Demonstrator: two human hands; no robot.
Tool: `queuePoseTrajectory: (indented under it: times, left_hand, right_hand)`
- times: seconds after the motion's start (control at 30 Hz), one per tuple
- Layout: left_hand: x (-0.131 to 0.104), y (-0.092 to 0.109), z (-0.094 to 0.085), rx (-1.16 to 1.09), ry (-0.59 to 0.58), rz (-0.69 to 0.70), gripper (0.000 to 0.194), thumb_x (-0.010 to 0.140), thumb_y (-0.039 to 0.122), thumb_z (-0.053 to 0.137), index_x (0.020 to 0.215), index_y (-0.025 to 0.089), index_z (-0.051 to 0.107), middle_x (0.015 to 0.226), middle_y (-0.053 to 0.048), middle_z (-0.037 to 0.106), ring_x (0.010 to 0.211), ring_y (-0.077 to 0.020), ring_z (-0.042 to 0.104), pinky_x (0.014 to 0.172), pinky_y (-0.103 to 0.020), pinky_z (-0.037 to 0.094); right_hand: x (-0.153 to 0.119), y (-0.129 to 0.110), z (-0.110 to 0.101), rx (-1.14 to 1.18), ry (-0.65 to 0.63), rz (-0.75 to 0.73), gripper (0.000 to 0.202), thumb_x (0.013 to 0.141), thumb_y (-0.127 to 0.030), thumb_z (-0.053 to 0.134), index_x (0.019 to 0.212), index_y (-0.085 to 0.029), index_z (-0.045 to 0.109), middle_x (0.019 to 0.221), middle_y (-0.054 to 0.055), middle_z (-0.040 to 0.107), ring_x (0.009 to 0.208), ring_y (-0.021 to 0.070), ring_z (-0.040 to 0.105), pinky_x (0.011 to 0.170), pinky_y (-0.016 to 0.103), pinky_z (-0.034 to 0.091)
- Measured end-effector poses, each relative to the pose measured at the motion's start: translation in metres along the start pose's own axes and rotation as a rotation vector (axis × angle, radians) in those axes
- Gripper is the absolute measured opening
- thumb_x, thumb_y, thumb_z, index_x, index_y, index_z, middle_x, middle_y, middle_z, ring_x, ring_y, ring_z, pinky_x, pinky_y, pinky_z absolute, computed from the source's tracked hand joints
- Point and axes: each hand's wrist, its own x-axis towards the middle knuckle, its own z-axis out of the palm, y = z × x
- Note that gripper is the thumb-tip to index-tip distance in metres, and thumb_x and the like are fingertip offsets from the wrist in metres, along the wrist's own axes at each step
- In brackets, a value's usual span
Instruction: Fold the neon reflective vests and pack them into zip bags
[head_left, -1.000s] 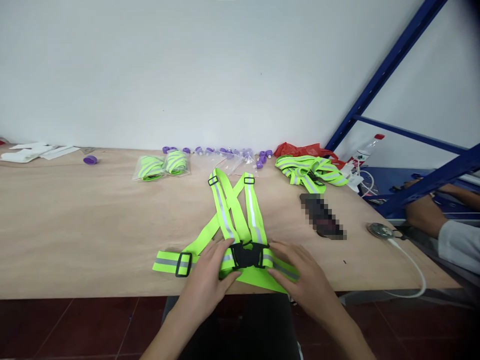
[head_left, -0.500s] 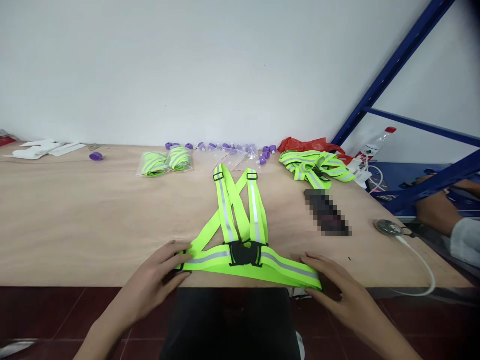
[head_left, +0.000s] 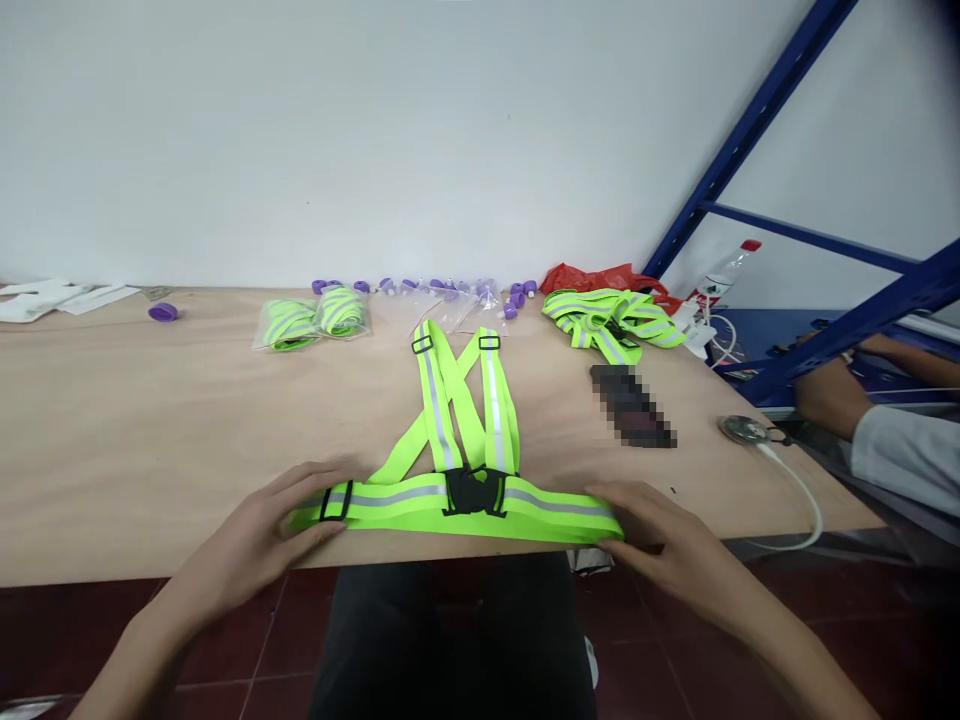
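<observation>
A yellow-green reflective vest made of elastic straps lies at the table's front edge. Its shoulder straps point away from me and cross behind. A black clip buckle joins the waist band in the middle. My left hand grips the band's left end, fingers above and thumb below, just beside a black slider. At the opposite end, my right hand holds the band's looped tip between fingers and thumb. Two black sliders sit at the tops of the shoulder straps.
Behind the vest are bagged rolled vests, clear plastic bags and several purple caps. To the right lie loose vests, a pixelated dark object and a round corded device. Another person's arm is beyond the blue frame.
My left hand has slid left with the band's end, drawing the waist band straighter and uncovering the left slider. My right hand stays at its end. The view has turned slightly right.
</observation>
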Motion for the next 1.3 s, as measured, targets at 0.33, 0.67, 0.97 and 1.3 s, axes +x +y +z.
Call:
queuePoseTrajectory:
  times: [0.33, 0.67, 0.97, 1.3]
  left_hand:
    - [-0.003, -0.011, -0.002, -0.041, -0.004, -0.026, 0.046, 0.092, 0.045, 0.063, 0.137, 0.039, 0.060, 0.144, -0.001, 0.060, 0.132, -0.0303, 0.058, 0.108, -0.048, 0.049]
    - [-0.002, -0.022, -0.003, -0.064, 0.068, -0.042, 0.044, 0.090, 0.045, 0.064, 0.134, 0.041, 0.063, 0.140, 0.003, 0.064, 0.128, -0.0292, 0.061, 0.104, -0.038, 0.053]
    - [-0.003, -0.028, -0.001, -0.044, 0.092, -0.023, 0.044, 0.089, 0.047, 0.064, 0.132, 0.040, 0.064, 0.136, 0.001, 0.067, 0.122, -0.0292, 0.065, 0.098, -0.039, 0.057]
    - [0.001, -0.029, 0.013, -0.040, 0.145, -0.006, 0.042, 0.085, 0.051, 0.069, 0.125, 0.039, 0.070, 0.127, 0.001, 0.072, 0.116, -0.0295, 0.070, 0.098, -0.041, 0.058]
  right_hand:
    - [-0.010, 0.006, 0.007, 0.065, -0.011, 0.033, 0.038, 0.085, -0.036, 0.071, 0.122, -0.028, 0.069, 0.136, 0.010, 0.066, 0.130, 0.0310, 0.058, 0.109, 0.053, 0.049]
    - [-0.007, 0.001, 0.003, 0.056, -0.045, 0.023, 0.041, 0.082, -0.034, 0.075, 0.123, -0.031, 0.070, 0.133, 0.009, 0.068, 0.130, 0.0311, 0.059, 0.108, 0.053, 0.050]
    - [-0.003, 0.014, 0.015, 0.492, 0.193, 0.169, 0.045, 0.084, -0.046, 0.072, 0.123, -0.024, 0.065, 0.126, 0.013, 0.070, 0.121, 0.0296, 0.066, 0.104, 0.046, 0.054]
    - [0.018, 0.021, 0.053, 0.823, 0.457, 0.179, 0.055, 0.099, -0.055, 0.035, 0.145, -0.029, 0.049, 0.132, 0.014, 0.067, 0.119, 0.0303, 0.067, 0.097, 0.051, 0.057]
